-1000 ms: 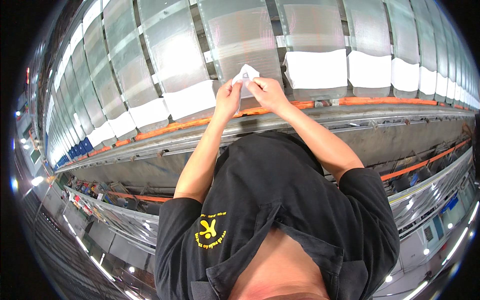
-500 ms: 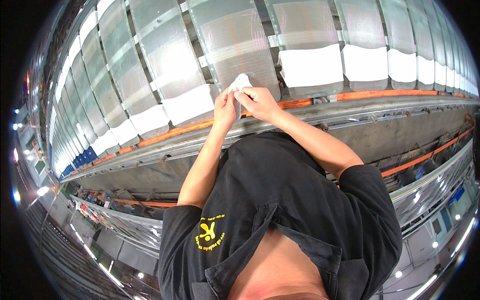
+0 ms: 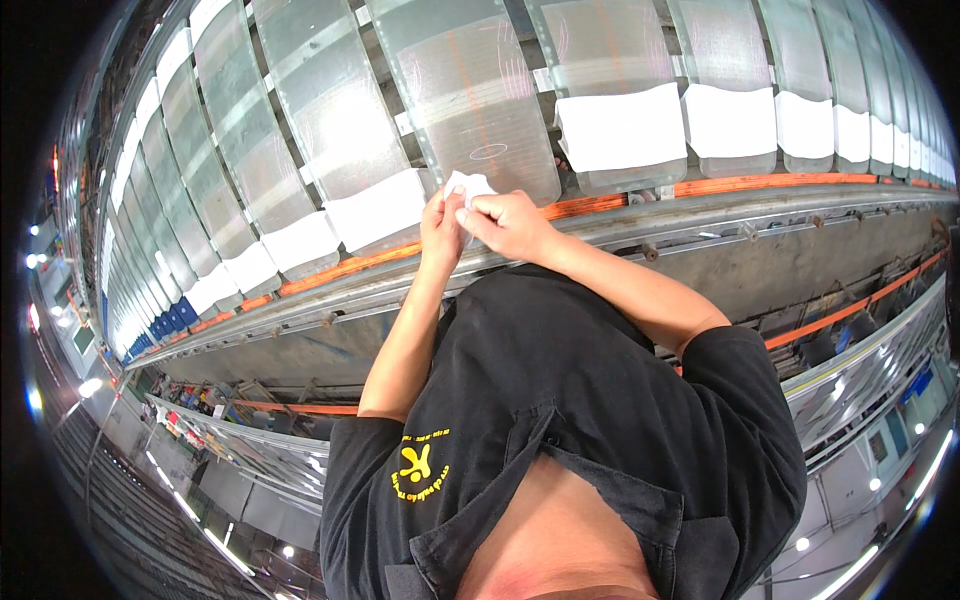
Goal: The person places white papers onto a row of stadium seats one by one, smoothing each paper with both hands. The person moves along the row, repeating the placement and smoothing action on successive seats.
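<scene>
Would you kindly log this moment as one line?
left hand: holding white piece | right hand: holding same piece | beyond: grey board

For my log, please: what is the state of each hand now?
Left hand: closed, holding a small white cloth.
Right hand: closed, pinching the same cloth.

Orange strip (image 3: 740,187) along a metal rail (image 3: 780,212), blue pieces (image 3: 176,314) far left, lit tubes (image 3: 930,470) lower right.

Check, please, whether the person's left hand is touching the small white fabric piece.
Touching. In the head view, the left hand has its thumb against the small white fabric piece, without visible gap.
</scene>
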`<state>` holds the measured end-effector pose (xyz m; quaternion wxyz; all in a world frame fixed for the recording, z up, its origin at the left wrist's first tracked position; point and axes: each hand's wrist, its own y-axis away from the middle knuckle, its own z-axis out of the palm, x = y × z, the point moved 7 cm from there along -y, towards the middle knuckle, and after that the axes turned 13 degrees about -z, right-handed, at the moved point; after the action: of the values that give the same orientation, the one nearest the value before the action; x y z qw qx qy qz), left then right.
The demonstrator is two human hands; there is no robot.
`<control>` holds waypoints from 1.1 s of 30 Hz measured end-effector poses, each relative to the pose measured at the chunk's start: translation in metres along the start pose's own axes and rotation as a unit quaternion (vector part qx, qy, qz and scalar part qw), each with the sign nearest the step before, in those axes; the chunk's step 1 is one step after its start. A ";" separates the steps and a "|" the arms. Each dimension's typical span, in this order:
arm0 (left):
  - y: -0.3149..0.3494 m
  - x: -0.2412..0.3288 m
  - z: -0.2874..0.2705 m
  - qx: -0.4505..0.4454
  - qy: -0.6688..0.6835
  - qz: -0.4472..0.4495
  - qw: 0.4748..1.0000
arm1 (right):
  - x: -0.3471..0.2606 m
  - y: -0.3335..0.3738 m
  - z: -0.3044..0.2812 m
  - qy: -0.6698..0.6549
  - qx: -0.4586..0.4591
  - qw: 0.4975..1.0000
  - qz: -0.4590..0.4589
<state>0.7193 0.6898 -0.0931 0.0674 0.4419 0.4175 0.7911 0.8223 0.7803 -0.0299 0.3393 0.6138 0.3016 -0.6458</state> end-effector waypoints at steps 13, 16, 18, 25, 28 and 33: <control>0.067 0.022 -0.037 0.136 -0.380 0.134 0.905 | 0.005 0.055 -0.107 0.131 0.086 0.985 0.069; 0.039 0.033 -0.037 0.180 -0.450 0.136 0.864 | 0.022 0.040 -0.116 0.226 0.090 0.970 0.030; 0.009 0.040 -0.038 0.186 -0.456 0.138 0.860 | 0.039 0.019 -0.123 0.295 0.081 0.952 0.008; -0.046 0.063 -0.047 0.220 -0.541 0.153 0.797 | 0.057 -0.026 -0.136 0.462 0.064 0.883 -0.043; -0.050 0.064 -0.046 0.213 -0.570 0.135 0.782 | 0.060 -0.027 -0.142 0.492 0.061 0.868 -0.031; -0.025 0.080 -0.044 0.307 -0.562 0.261 0.722 | 0.030 -0.026 -0.125 0.497 0.098 0.859 -0.074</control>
<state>0.6312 0.7177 -0.0711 -0.0591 0.8936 0.3909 0.2128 0.8746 0.8941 -0.0689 0.0343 0.8591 0.4099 -0.3045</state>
